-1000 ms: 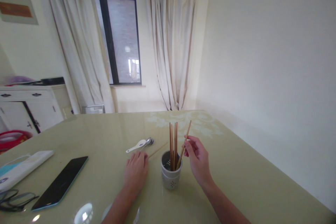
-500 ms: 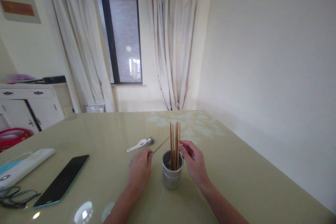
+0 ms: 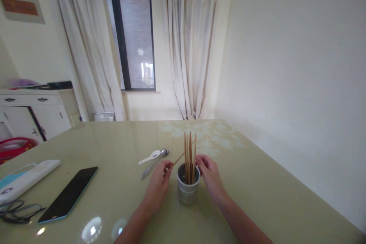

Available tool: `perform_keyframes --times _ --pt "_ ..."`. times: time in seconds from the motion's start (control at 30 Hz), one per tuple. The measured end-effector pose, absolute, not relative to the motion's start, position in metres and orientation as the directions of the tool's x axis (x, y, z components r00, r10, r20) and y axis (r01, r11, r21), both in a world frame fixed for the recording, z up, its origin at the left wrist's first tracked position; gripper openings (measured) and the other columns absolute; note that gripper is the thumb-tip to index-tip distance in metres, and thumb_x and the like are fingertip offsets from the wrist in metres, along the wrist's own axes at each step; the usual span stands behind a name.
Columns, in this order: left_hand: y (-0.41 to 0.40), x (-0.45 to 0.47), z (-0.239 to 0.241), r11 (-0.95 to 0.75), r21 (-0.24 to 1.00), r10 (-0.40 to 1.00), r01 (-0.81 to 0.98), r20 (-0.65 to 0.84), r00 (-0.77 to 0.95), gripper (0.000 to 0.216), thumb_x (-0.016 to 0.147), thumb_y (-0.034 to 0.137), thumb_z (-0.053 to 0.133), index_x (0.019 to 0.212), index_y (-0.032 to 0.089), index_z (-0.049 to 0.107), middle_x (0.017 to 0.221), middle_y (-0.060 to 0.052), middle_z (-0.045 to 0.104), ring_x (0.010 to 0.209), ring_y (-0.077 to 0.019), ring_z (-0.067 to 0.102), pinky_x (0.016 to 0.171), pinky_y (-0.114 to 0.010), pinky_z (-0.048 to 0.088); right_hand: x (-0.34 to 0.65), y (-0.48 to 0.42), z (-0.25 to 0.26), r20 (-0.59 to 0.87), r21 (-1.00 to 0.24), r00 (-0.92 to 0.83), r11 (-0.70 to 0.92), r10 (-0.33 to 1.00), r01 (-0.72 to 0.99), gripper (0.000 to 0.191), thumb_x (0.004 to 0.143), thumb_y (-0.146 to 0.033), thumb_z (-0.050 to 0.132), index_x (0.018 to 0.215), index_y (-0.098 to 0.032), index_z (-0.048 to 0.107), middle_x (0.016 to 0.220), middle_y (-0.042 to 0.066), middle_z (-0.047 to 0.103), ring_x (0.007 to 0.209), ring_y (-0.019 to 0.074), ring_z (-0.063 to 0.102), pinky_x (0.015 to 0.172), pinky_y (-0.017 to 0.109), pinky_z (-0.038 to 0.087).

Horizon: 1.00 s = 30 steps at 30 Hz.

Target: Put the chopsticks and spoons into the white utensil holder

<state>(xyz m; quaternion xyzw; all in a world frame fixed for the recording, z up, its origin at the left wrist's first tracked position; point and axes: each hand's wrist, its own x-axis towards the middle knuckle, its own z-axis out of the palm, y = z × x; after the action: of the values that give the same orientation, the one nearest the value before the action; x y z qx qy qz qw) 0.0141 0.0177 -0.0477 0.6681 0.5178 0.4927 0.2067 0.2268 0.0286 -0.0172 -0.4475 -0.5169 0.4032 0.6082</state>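
Observation:
A small grey perforated holder [image 3: 187, 190] stands on the table with several wooden chopsticks [image 3: 190, 157] upright in it. My left hand [image 3: 158, 187] is just left of the holder, fingers pinched on a single chopstick [image 3: 178, 158] that slants up toward the holder's top. My right hand [image 3: 210, 177] rests against the holder's right rim, fingers curled near the upright sticks; whether it grips anything I cannot tell.
A white spoon [image 3: 149, 157] and a metal spoon [image 3: 154, 162] lie behind my left hand. A dark phone [image 3: 68, 194], glasses [image 3: 17, 212] and a white pouch [image 3: 25, 179] sit at left on the glossy table [image 3: 271, 198]. A wall runs along the right.
My right hand let a slanted chopstick drop upright into the holder and lowered to its rim. My left hand lifted a chopstick off the table and moved it toward the holder.

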Motion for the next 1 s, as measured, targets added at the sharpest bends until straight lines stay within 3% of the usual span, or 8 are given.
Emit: perform_keyframes --times 0.13,0.3,0.43,0.53,0.67,0.77,0.87,1.0 --pt "0.012 0.021 -0.045 -0.393 0.820 0.913 0.417 0.401 0.073 0.030 0.100 0.043 0.050 0.107 0.023 0.070 0.105 -0.010 0.077 0.093 -0.0251 0.071 0.082 -0.038 0.059 0.223 0.030 -0.023 0.153 -0.982 -0.020 0.150 0.988 -0.114 0.057 0.081 -0.075 0.077 0.087 -0.019 0.079 0.079 0.005 0.078 0.070 0.0232 0.069 0.064 0.031 0.052" --pt "0.009 0.022 -0.044 -0.410 0.815 0.911 0.409 0.389 0.138 0.028 0.099 0.041 0.052 0.106 0.022 0.072 0.106 -0.010 0.078 0.093 -0.0247 0.072 0.081 -0.037 0.060 0.217 0.028 -0.020 0.178 -0.977 -0.029 0.173 0.984 -0.125 0.055 0.083 -0.074 0.076 0.082 -0.019 0.075 0.079 0.005 0.077 0.074 0.0242 0.071 0.069 0.033 0.053" --pt "0.010 0.021 -0.044 -0.433 0.803 0.890 0.410 0.452 0.056 0.035 0.103 0.047 0.050 0.115 0.024 0.073 0.119 -0.011 0.078 0.110 -0.0267 0.072 0.094 -0.041 0.059 0.231 0.034 -0.010 0.322 -0.929 0.242 0.354 0.915 -0.104 0.049 0.087 -0.070 0.074 0.092 -0.021 0.071 0.090 0.007 0.078 0.078 0.0239 0.071 0.068 0.033 0.054" --pt "0.012 0.021 -0.043 -0.406 0.827 0.899 0.388 0.437 0.009 0.038 0.104 0.047 0.046 0.117 0.023 0.073 0.123 -0.012 0.078 0.116 -0.0273 0.071 0.100 -0.043 0.058 0.256 0.039 0.004 0.462 -0.838 0.498 0.545 0.734 -0.026 0.044 0.094 -0.063 0.072 0.100 -0.020 0.070 0.092 0.007 0.076 0.078 0.0205 0.068 0.072 0.033 0.054" --pt "0.009 0.025 -0.040 -0.394 0.864 0.919 0.314 0.383 0.096 0.038 0.106 0.045 0.044 0.121 0.022 0.071 0.123 -0.012 0.079 0.115 -0.0271 0.073 0.102 -0.043 0.057 0.283 0.041 0.020 0.468 -0.710 0.665 0.695 0.583 -0.110 0.042 0.091 -0.059 0.079 0.105 -0.020 0.070 0.084 0.000 0.069 0.069 0.0143 0.060 0.068 0.027 0.051" --pt "0.004 0.031 -0.038 -0.416 0.876 0.905 0.244 0.371 0.208 0.037 0.108 0.042 0.044 0.126 0.021 0.069 0.129 -0.011 0.078 0.119 -0.0255 0.072 0.105 -0.041 0.055 0.280 0.037 0.023 0.476 -0.701 0.591 0.687 0.651 -0.192 0.043 0.087 -0.059 0.083 0.102 -0.020 0.072 0.077 -0.001 0.066 0.065 0.0131 0.058 0.063 0.025 0.050" --pt "0.003 0.033 -0.038 -0.424 0.873 0.896 0.239 0.367 0.251 0.036 0.109 0.039 0.042 0.128 0.022 0.068 0.130 -0.011 0.078 0.120 -0.0242 0.072 0.106 -0.039 0.055 0.263 0.028 0.020 0.519 -0.771 0.421 0.620 0.744 -0.146 0.039 0.091 -0.057 0.081 0.100 -0.020 0.075 0.075 0.001 0.068 0.064 0.0145 0.060 0.061 0.026 0.051" --pt "0.016 0.016 -0.049 -0.409 0.787 0.908 0.463 0.404 0.115 0.033 0.105 0.034 0.045 0.122 0.022 0.071 0.118 -0.011 0.081 0.109 -0.0264 0.075 0.098 -0.041 0.059 0.244 0.018 0.015 0.520 -0.838 0.205 0.542 0.829 -0.064 0.038 0.091 -0.057 0.080 0.096 -0.019 0.078 0.069 0.002 0.068 0.061 0.0155 0.059 0.057 0.027 0.050"
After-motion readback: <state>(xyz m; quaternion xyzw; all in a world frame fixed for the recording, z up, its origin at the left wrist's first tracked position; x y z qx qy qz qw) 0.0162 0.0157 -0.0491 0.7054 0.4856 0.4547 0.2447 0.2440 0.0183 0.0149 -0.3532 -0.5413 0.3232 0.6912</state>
